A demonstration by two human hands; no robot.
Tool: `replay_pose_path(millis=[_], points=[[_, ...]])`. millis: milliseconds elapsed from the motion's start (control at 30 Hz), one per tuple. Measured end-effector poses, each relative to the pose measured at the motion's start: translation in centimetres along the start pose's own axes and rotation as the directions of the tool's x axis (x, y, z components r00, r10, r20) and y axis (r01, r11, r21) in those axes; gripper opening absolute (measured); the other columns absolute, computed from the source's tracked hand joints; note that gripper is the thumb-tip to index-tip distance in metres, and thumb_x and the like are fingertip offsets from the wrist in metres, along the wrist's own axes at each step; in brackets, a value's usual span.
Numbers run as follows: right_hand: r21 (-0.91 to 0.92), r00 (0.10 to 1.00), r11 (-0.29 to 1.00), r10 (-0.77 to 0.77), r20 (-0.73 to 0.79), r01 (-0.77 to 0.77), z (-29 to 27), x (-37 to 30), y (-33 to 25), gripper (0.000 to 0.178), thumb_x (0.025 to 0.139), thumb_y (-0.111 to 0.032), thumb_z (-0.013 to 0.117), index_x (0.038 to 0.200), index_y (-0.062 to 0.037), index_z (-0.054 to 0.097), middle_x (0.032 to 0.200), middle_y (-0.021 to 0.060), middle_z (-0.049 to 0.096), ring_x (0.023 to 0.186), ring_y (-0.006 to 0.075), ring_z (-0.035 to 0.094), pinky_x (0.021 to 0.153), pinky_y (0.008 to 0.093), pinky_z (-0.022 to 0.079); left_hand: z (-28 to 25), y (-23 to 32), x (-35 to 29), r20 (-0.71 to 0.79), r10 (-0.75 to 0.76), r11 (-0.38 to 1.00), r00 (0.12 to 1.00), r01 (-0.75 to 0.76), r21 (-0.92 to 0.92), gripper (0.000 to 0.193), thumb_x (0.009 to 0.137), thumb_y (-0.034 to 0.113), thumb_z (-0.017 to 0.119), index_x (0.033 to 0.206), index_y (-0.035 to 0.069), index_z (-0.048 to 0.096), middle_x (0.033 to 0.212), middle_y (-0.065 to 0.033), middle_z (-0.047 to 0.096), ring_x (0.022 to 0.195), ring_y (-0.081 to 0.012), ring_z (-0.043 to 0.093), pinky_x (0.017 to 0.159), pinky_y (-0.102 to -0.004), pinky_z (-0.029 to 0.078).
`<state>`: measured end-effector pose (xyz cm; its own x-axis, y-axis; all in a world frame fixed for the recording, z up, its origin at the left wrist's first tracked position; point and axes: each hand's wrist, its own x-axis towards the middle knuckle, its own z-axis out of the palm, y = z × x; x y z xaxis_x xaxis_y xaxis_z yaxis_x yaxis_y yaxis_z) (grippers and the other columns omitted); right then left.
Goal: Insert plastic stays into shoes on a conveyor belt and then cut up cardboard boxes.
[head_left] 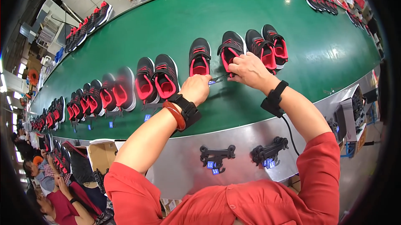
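Note:
A black plastic shoe hanger with a small blue tag spans the gap between two black sneakers with red linings. My left hand is closed on the hanger's left end, right at the heel of the left sneaker. At the heel of the right sneaker, my right hand pinches the collar, next to the hanger's other end. Its fingers partly cover that heel, so how the hanger's end sits there is hidden. Both sneakers rest with their toes pointing away from me.
Another pair of sneakers stands just right of my hands. Hung pairs line the green belt to the left. On the metal ledge before me lie black hangers and a second bunch. People sit at far left.

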<state>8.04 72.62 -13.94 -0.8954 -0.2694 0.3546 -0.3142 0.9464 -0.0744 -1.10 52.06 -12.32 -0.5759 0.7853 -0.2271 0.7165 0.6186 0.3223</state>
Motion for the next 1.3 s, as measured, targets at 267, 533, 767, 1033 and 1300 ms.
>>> replay_pose_path(millis=[267,533,767,1033,1300], points=[[0.058,0.995,0.994,0.096,-0.018,-0.095,1.0,0.2,-1.1,0.022,0.072,-0.024,0.073,0.085,-0.0105,0.062,0.080,0.0053,0.060,0.080,0.0254,0.060,0.071,0.0382,0.044,0.0,-2.2,-1.5,-0.143,0.216,0.902,0.966,-0.254,-0.348,0.039,0.078,-0.011,0.053,0.112,0.005,0.059,0.124,-0.0170,0.050,0.115,-0.0331,0.052,0.095,-0.0372,0.043],[0.461,0.930,0.829,0.366,-0.023,-0.315,0.2,-2.8,-5.9,0.032,0.074,-0.002,0.059,0.105,-0.0057,0.052,0.097,0.0162,0.053,0.084,0.0376,0.056,0.072,0.0450,0.048,-2.4,-3.4,-3.4,-0.342,0.197,0.977,0.919,-0.157,0.141,0.043,0.080,-0.003,0.047,0.118,0.012,0.058,0.129,-0.0218,0.049,0.107,-0.0382,0.057,0.088,-0.0420,0.049],[0.404,0.920,0.915,-0.164,0.357,0.007,0.0,-8.2,-15.8,0.023,0.066,-0.022,0.071,0.079,-0.0053,0.062,0.079,0.0093,0.061,0.081,0.0260,0.059,0.072,0.0355,0.047,-0.4,2.2,0.2,-0.380,0.269,0.939,0.885,-0.328,-0.100,0.030,0.078,-0.005,0.049,0.101,0.008,0.063,0.106,-0.0105,0.059,0.095,-0.0321,0.060,0.081,-0.0383,0.049],[0.494,0.979,0.868,-0.059,0.197,-0.047,-0.1,-9.8,-15.2,0.013,0.069,-0.017,0.067,0.068,-0.0074,0.059,0.074,0.0091,0.061,0.075,0.0279,0.058,0.071,0.0386,0.046,4.0,8.9,6.5,-0.294,0.394,0.898,0.871,-0.433,-0.077,0.047,0.080,0.002,0.057,0.126,0.009,0.050,0.124,-0.0114,0.053,0.099,-0.0355,0.059,0.084,-0.0421,0.050],[0.737,0.693,0.098,0.441,0.570,-0.669,-6.2,-11.9,-7.1,0.015,0.091,-0.009,0.053,0.105,-0.0046,0.050,0.074,0.0062,0.064,0.057,0.0111,0.061,0.051,0.0282,0.049,6.3,8.3,8.8,-0.294,0.411,0.854,0.863,-0.478,-0.206,0.016,0.077,0.000,0.062,0.093,0.002,0.058,0.095,-0.0137,0.062,0.087,-0.0362,0.061,0.074,-0.0415,0.049]])
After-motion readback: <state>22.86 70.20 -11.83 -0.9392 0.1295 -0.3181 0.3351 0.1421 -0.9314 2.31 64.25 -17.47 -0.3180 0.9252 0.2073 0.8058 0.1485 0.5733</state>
